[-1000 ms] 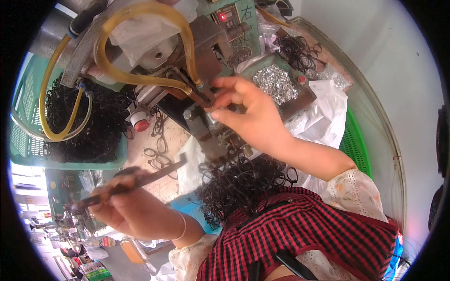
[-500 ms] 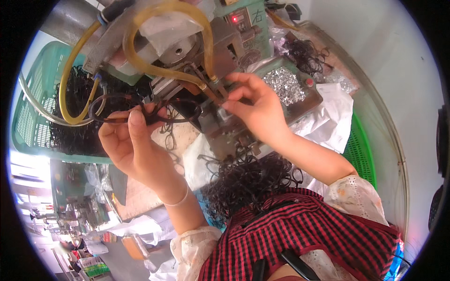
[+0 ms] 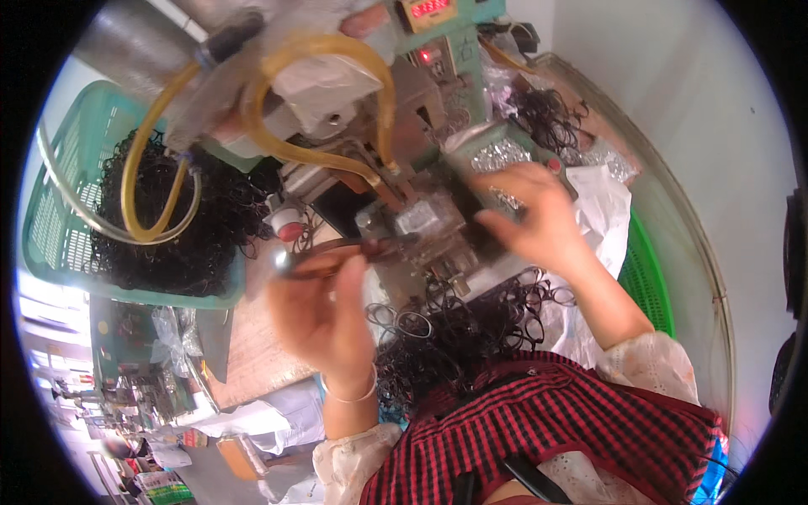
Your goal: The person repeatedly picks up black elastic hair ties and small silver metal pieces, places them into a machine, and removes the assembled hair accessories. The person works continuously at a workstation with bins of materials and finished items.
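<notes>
My left hand (image 3: 316, 324) is closed on a dark brown eyeglass frame (image 3: 324, 259), in front of the machine; both are blurred by motion. My right hand (image 3: 539, 215) is over the near side of a green tray (image 3: 566, 181), thumb and fingers apart, with nothing visible between them. Small shiny metal pieces (image 3: 498, 156) fill the tray. Between my hands is the machine's metal fixture (image 3: 425, 217), with two ends of a yellow hose (image 3: 389, 109) just beyond it. A heap of dark eyeglass frames (image 3: 471, 332) lies close to my body.
A pale green basket (image 3: 50, 227) full of dark frames stands at the left. Beside it, a red button (image 3: 290, 231) sticks out by the machine. More dark frames (image 3: 543, 114) lie at the back right. A bright green basket (image 3: 646, 278) is lower right, beside white sheeting (image 3: 608, 198).
My left hand has moved right and nearer to me with the eyeglass frame, which has turned. My right hand has left the hose ends and moved right to the tray of metal pieces.
</notes>
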Demonstrator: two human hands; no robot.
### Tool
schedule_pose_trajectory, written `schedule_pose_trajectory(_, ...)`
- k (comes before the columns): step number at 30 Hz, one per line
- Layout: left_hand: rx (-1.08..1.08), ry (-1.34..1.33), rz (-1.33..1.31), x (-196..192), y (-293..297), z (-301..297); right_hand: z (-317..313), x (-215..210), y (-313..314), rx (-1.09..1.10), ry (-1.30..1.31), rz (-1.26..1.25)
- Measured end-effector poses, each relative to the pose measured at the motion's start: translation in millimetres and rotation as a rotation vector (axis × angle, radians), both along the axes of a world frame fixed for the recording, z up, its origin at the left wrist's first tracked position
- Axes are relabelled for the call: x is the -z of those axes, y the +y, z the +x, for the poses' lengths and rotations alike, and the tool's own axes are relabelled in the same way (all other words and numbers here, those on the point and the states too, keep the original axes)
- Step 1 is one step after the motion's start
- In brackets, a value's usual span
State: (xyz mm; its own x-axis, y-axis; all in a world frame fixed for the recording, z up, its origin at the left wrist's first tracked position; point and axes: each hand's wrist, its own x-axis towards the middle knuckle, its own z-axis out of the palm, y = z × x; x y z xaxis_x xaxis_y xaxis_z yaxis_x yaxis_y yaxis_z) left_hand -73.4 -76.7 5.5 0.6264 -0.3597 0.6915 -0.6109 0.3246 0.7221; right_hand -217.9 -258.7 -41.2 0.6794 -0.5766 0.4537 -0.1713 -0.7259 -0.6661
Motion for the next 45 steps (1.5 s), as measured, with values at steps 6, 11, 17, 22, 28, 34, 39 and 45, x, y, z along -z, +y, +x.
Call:
schedule_pose_trajectory(6,0.107,0.024,0.133,7,-24,10,-18,89,-43,0.458,0.145,-0.390)
schedule_pose_trajectory(11,0.053,-0.029,0.175,2,-39,10,7,71,-68,0.360,0.117,-0.334)
schedule_pose_trajectory(17,0.002,-0.097,0.218,-2,-43,4,18,82,-78,0.396,-0.005,-0.266)
schedule_pose_trajectory(22,-0.036,-0.152,0.279,-6,-35,2,23,72,-69,0.288,-0.085,-0.306)
schedule_pose_trajectory(28,-0.439,-0.115,-0.108,35,32,18,3,91,-65,0.316,-0.149,0.188)
schedule_pose_trajectory(34,-0.647,-0.027,0.126,3,65,99,-4,81,-58,0.352,-0.021,-0.100)
schedule_pose_trajectory(39,-0.722,-0.342,1.181,101,45,198,26,58,-42,0.259,-0.087,0.111)
schedule_pose_trajectory(45,-0.734,-0.335,1.408,183,30,228,-21,85,-56,0.418,-0.096,-0.152)
